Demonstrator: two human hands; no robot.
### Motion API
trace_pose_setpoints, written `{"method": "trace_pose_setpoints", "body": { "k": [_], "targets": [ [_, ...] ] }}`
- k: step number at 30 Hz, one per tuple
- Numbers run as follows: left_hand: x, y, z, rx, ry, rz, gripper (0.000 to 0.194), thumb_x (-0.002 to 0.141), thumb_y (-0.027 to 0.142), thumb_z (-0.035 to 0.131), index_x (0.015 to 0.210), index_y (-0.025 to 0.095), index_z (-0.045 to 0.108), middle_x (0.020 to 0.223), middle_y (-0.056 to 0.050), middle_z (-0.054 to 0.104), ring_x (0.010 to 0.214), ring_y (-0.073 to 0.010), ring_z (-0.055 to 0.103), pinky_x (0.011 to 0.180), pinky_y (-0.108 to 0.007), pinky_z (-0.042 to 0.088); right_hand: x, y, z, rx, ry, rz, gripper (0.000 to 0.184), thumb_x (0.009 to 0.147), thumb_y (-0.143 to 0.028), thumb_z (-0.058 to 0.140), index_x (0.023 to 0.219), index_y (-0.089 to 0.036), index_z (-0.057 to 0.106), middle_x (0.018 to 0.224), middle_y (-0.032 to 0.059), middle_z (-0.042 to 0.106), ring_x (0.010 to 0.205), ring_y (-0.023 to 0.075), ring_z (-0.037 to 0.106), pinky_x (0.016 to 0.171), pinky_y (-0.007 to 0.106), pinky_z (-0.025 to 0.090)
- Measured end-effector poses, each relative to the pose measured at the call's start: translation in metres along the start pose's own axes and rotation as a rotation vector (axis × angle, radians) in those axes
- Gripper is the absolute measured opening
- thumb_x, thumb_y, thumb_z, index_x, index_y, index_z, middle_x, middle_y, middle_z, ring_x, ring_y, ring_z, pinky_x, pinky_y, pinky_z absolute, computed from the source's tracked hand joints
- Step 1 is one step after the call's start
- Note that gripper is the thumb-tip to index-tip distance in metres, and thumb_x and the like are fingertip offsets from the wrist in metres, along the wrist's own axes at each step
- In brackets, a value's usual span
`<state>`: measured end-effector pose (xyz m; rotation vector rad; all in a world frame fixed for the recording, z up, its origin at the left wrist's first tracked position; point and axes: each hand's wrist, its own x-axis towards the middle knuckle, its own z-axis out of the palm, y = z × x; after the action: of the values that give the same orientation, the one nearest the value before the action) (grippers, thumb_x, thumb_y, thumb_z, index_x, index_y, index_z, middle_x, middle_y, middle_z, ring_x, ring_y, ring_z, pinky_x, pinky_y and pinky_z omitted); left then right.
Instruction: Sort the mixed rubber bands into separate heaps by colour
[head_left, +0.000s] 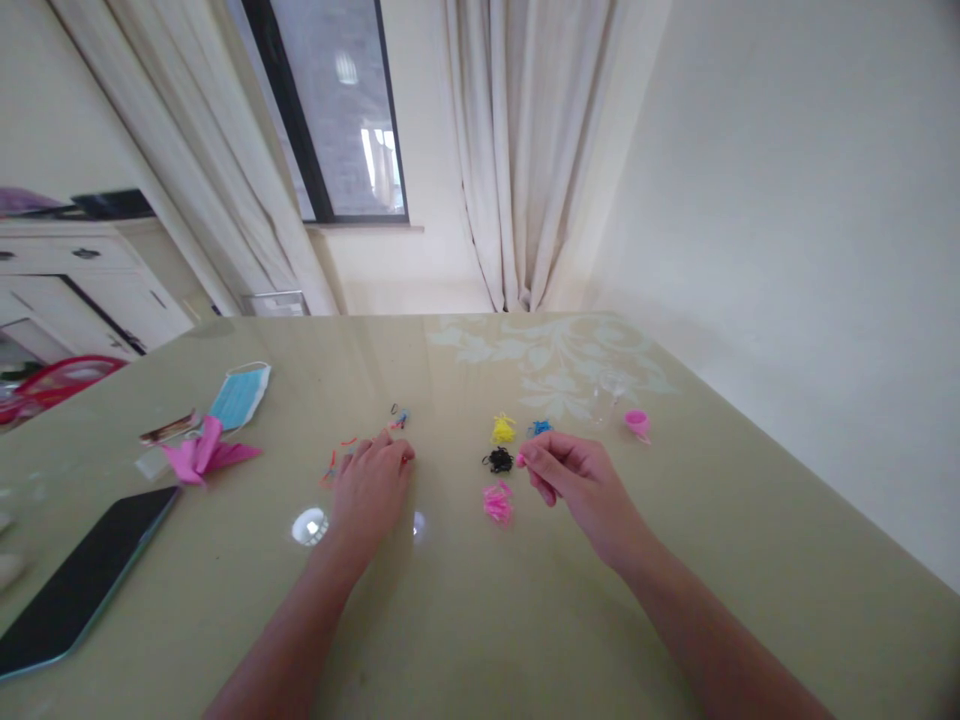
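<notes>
One small bright-pink piece point(520, 461), material unclear, sits in the pinched fingers of the right hand point(579, 472), just right of the tangled black heap of thin bands point(498, 460). A light pinch, kept low over the bench point(450, 620), should spare the loose pink heap point(497, 503) nearer. The left hand point(373, 488) lies palm-down, fingers slightly spread, by scattered multicoloured bits point(330, 468); whether it grips any, I cannot tell.

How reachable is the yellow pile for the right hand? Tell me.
Probably yes: the yellow pile lies just beyond and to the left of the right hand, and nothing seems to block the way. The hand looks pinched, so it may need to open first.
</notes>
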<state>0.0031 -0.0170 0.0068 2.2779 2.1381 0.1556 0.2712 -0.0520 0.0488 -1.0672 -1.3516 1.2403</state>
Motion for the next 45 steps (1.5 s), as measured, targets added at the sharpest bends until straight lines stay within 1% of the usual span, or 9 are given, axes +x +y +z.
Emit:
{"method": "trace_pose_setpoints", "body": {
  "k": [7, 13, 19, 23, 27, 33, 36, 41, 45],
  "targets": [
    [0.003, 0.003, -0.004, -0.033, 0.068, -0.013, 0.03, 0.1, 0.021, 0.05, 0.106, 0.025, 0.08, 0.113, -0.008, 0.082, 0.113, -0.0338, 0.071, 0.101, -0.048, 0.047, 0.008, 0.016, -0.006, -0.195, 0.025, -0.023, 0.031, 0.088, -0.05, 0.077, 0.085, -0.019, 0.084, 0.068, 0.0021, 0.07, 0.054, 0.0125, 0.052, 0.052, 0.026, 0.041],
    [0.005, 0.003, -0.003, -0.147, 0.105, -0.017, 0.031, 0.1, 0.018, 0.05, 0.109, 0.023, 0.079, 0.119, -0.008, 0.081, 0.112, -0.0305, 0.073, 0.096, -0.041, 0.051, 0.017, 0.039, -0.003, -0.484, -0.028, -0.069, 0.019, 0.093, -0.034, 0.072, 0.088, -0.021, 0.085, 0.08, 0.0045, 0.079, 0.07, 0.0186, 0.066, 0.066, 0.03, 0.048],
    [0.006, 0.003, -0.006, -0.294, 0.101, -0.059, 0.025, 0.1, 0.022, 0.054, 0.105, 0.024, 0.079, 0.106, -0.008, 0.084, 0.101, -0.0295, 0.077, 0.086, -0.038, 0.055, 0.016, 0.048, 0.007, -0.581, -0.098, -0.115, 0.011, 0.093, -0.023, 0.078, 0.086, -0.021, 0.087, 0.085, 0.0046, 0.075, 0.071, 0.016, 0.063, 0.068, 0.028, 0.047],
    [0.008, 0.005, -0.005, -0.62, 0.14, -0.051, 0.016, 0.094, 0.031, 0.066, 0.099, 0.024, 0.08, 0.098, -0.007, 0.085, 0.094, -0.028, 0.08, 0.09, -0.041, 0.059, 0.015, 0.049, 0.009, -0.632, -0.11, -0.074, 0.012, 0.092, -0.018, 0.078, 0.088, -0.022, 0.089, 0.085, 0.0049, 0.073, 0.071, 0.0161, 0.063, 0.068, 0.029, 0.047],
    [0.009, 0.014, -0.003, -1.146, 0.052, 0.111, 0.023, 0.086, 0.041, 0.075, 0.095, 0.021, 0.079, 0.099, -0.01, 0.086, 0.092, -0.0261, 0.081, 0.09, -0.04, 0.063, 0.015, 0.044, 0.005, -0.743, -0.141, -0.055, 0.014, 0.091, -0.017, 0.078, 0.086, -0.024, 0.09, 0.081, 0.0046, 0.072, 0.068, 0.0159, 0.059, 0.067, 0.03, 0.045],
    [-0.002, 0.032, -0.009, -1.483, -0.036, 0.095, 0.038, 0.079, 0.049, 0.087, 0.098, 0.018, 0.078, 0.096, -0.011, 0.086, 0.089, -0.0237, 0.081, 0.088, -0.038, 0.065, 0.013, 0.033, -0.002, -0.638, -0.052, -0.18, 0.01, 0.091, -0.026, 0.081, 0.098, -0.022, 0.088, 0.082, 0.0033, 0.072, 0.064, 0.014, 0.055, 0.063, 0.028, 0.044],
    [-0.008, 0.04, -0.012, -1.54, -0.102, 0.064, 0.041, 0.076, 0.05, 0.091, 0.099, 0.018, 0.079, 0.09, -0.01, 0.086, 0.084, -0.0221, 0.08, 0.084, -0.035, 0.064, 0.009, 0.031, -0.001, -0.5, -0.004, -0.34, 0.025, 0.09, -0.036, 0.085, 0.11, -0.022, 0.083, 0.084, 0.0024, 0.071, 0.062, 0.013, 0.053, 0.058, 0.027, 0.043],
    [-0.016, 0.048, -0.015, -1.579, -0.168, 0.052, 0.042, 0.076, 0.051, 0.091, 0.098, 0.018, 0.079, 0.083, -0.008, 0.084, 0.078, -0.0196, 0.076, 0.075, -0.03, 0.058, 0.002, 0.027, 0.007, -0.466, -0.031, -0.517, 0.012, 0.099, -0.03, 0.076, 0.096, -0.022, 0.083, 0.082, 0.003, 0.071, 0.063, 0.0128, 0.056, 0.059, 0.027, 0.045],
    [-0.016, 0.049, -0.013, -1.555, -0.175, 0.073, 0.039, 0.08, 0.051, 0.087, 0.099, 0.017, 0.079, 0.084, -0.008, 0.084, 0.079, -0.0206, 0.077, 0.075, -0.03, 0.057, 0.0, 0.022, 0.007, -0.443, -0.008, -0.489, 0.013, 0.098, -0.03, 0.076, 0.092, -0.022, 0.083, 0.081, 0.0036, 0.071, 0.063, 0.0133, 0.056, 0.058, 0.028, 0.044]
  ]
}}
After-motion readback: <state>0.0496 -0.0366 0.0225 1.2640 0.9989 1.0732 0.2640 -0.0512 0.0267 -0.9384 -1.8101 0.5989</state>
